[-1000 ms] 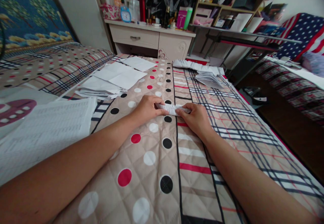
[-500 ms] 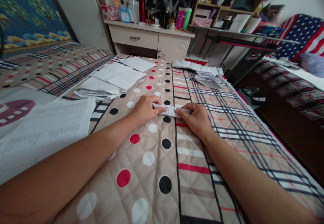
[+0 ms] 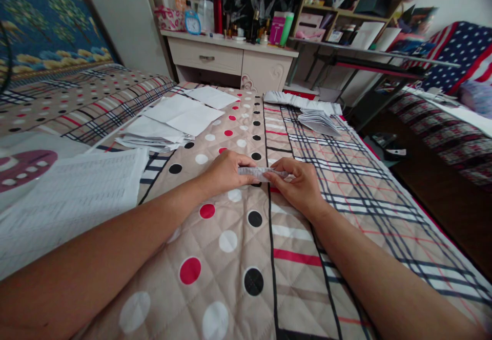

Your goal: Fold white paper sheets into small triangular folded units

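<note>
A narrow strip of folded printed paper [image 3: 251, 171] lies crosswise between my two hands, just over the quilted bedspread [image 3: 219, 222]. My left hand [image 3: 228, 171] pinches its left end between thumb and fingers. At the other end, the thumb and fingers of my right hand [image 3: 298, 178] are closed on the strip, hiding part of it. Beyond my right hand sits a fan-folded paper stack [image 3: 319, 121], with a long pleated white paper strip [image 3: 302, 102] behind it. White paper sheets [image 3: 169, 117] are piled beyond my left hand.
Printed sheets [image 3: 77, 196] lie to the left of my left forearm, partly on a pale bag with a pink print [image 3: 31, 168]. A white dresser [image 3: 207, 56] with bottles and a blue clock [image 3: 192, 22] stands past the bed's far end. A desk [image 3: 376, 56] is at the back right.
Both hands have come slightly nearer with the folded paper. The strip now looks narrower and straighter, its edge turned up toward me. The view has shifted a little.
</note>
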`<state>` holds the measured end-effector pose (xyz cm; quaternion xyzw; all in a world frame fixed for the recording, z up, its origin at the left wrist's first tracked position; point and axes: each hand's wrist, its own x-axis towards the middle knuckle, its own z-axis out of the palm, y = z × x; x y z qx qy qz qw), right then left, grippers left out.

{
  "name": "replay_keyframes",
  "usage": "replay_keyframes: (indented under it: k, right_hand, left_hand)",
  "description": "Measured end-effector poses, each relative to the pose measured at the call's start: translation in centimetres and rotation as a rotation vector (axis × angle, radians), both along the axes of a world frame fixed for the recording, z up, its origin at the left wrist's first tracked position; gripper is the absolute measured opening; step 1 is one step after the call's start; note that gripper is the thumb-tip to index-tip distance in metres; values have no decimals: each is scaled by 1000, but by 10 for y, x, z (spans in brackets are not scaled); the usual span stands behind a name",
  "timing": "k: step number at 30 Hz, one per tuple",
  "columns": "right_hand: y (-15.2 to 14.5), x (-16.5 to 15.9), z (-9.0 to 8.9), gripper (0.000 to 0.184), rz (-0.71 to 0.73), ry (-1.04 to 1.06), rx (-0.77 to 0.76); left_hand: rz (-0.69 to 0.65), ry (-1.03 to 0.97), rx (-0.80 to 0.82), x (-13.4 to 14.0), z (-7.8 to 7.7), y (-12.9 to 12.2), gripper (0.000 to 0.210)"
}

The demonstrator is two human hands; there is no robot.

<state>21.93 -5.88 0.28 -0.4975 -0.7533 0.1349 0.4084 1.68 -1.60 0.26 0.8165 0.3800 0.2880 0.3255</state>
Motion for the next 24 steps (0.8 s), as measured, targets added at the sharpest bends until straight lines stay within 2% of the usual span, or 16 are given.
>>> replay_keyframes:
  k: [8, 10, 12, 15, 17, 20, 24]
  right_hand:
    - [-3, -4, 1, 17, -38, 42, -24]
    - [-2, -5, 1, 20, -73, 128, -121]
    - [0, -7, 1, 25, -72, 310, -258]
    - [2, -8, 1, 33, 37, 685, -414]
    - [3, -9, 0, 37, 112, 836, -473]
    - [2, -8, -1, 42, 185, 827, -540]
    - [1, -9, -2, 51, 207, 751, -607]
  left_hand:
    - [19, -54, -20, 3, 2, -3, 15]
    - [13, -84, -125, 4, 5, -4, 13]
    - [11, -148, -294, 5, 9, -5, 14]
    - [27, -292, -571, 6, 13, -6, 17]
    - [45, -369, -683, 6, 14, -5, 18]
    - [83, -397, -731, 4, 15, -3, 22]
    - [90, -307, -703, 4, 16, -3, 27]
